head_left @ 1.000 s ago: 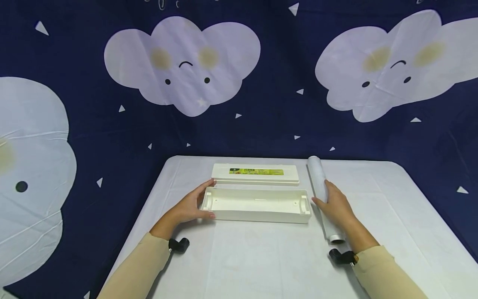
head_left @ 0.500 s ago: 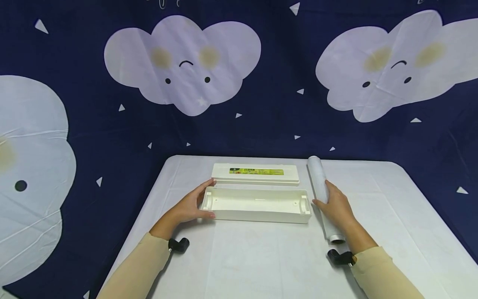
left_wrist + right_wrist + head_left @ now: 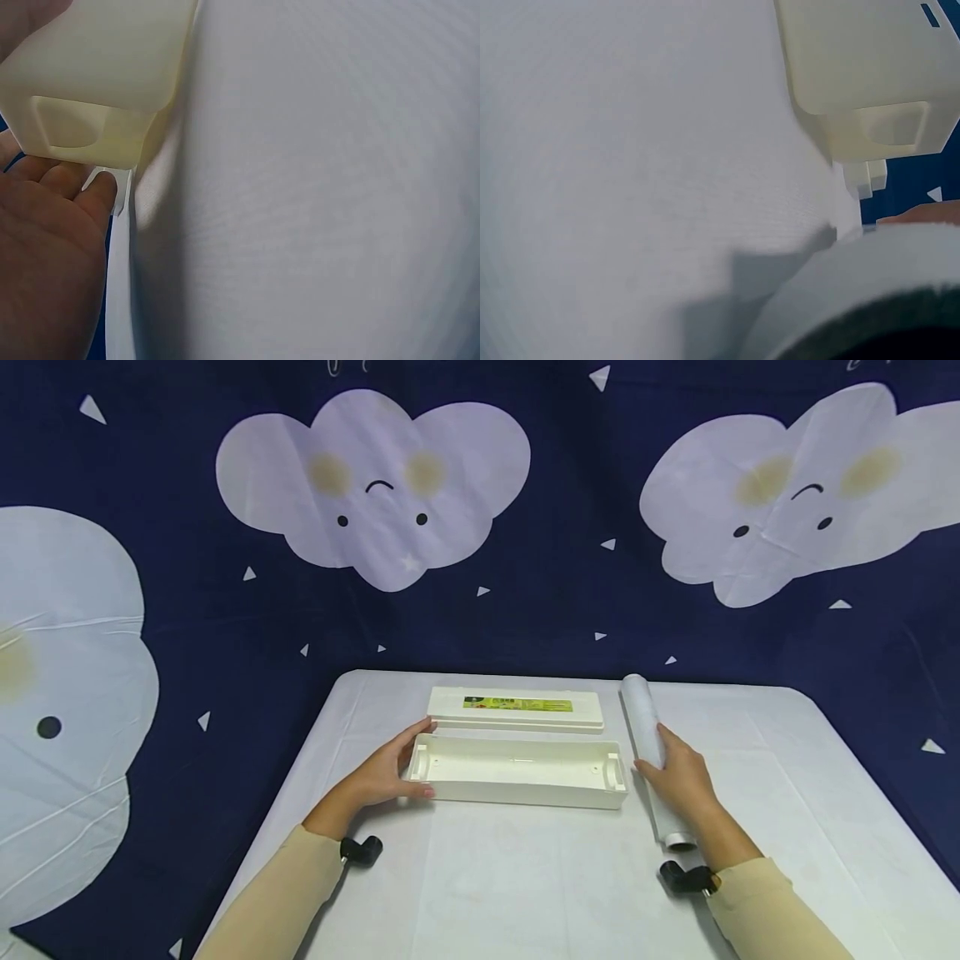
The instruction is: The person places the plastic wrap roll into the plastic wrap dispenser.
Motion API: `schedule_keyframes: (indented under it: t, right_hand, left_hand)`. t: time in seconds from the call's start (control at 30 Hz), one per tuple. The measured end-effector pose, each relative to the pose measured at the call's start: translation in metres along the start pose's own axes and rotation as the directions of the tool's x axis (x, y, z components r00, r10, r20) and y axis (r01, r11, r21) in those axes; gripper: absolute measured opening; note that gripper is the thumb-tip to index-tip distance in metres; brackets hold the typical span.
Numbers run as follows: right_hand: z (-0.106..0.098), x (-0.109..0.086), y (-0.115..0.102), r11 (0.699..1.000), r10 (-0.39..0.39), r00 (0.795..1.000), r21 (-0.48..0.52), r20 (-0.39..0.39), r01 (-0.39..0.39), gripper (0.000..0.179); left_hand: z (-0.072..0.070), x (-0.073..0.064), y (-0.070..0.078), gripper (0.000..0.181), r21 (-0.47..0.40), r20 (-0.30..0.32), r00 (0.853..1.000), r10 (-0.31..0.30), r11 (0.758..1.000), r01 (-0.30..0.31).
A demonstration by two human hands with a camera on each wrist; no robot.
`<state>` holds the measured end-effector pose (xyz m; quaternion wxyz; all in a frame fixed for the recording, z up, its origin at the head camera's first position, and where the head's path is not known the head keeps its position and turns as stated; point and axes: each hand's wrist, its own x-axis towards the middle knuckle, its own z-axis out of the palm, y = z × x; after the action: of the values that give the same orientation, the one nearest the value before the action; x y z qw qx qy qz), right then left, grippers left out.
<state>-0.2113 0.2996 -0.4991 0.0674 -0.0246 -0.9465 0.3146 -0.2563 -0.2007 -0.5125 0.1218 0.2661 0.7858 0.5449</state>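
A long cream plastic box [image 3: 517,792] stands open-topped on the white table, with a curved holder inside each end. My left hand [image 3: 382,772] grips its left end, thumb on the front wall and fingers round the back. In the left wrist view, fingers of that hand lie along the end of the box [image 3: 90,60]. Right of the box, a white cling film roll [image 3: 641,718] with a hollow core lies lengthwise on the table. My right hand [image 3: 684,777] holds the roll around its middle, thumb on the left side. The roll's open end looms close in the right wrist view.
Behind the box lies its cream lid [image 3: 517,714], with a yellow-green label. The white-covered table [image 3: 487,893] ends at a dark blue cloth [image 3: 562,610] printed with clouds. Each wrist carries a small black camera mount.
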Motion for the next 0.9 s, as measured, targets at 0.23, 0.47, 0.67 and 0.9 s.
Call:
schedule_keyframes:
  t: [0.23, 0.47, 0.67, 0.9]
  right_hand:
    - [-0.001, -0.001, 0.003, 1.000, -0.020, 1.000, 0.001, -0.022, 0.020, 0.080]
    - [-0.003, 0.000, 0.005, 1.000, -0.015, 1.000, -0.008, -0.023, 0.015, 0.078]
    - [-0.006, -0.002, 0.005, 1.000, 0.000, 1.000, 0.010, -0.007, 0.000, 0.079]
    - [-0.011, 0.000, 0.006, 1.000, -0.005, 1.000, 0.020, -0.013, 0.005, 0.080]
  left_hand:
    - [0.000, 0.000, -0.002, 0.123, -0.003, -0.002, 1.000, -0.002, 1.000, 0.002]
    - [-0.001, 0.001, -0.002, 0.116, -0.001, 0.012, 1.000, -0.010, 1.000, 0.010]
    - [-0.001, 0.001, -0.003, 0.114, -0.032, 0.019, 1.000, -0.005, 0.999, 0.006]
    - [-0.001, 0.000, -0.004, 0.112, -0.080, 0.025, 1.000, 0.002, 0.997, 0.000]
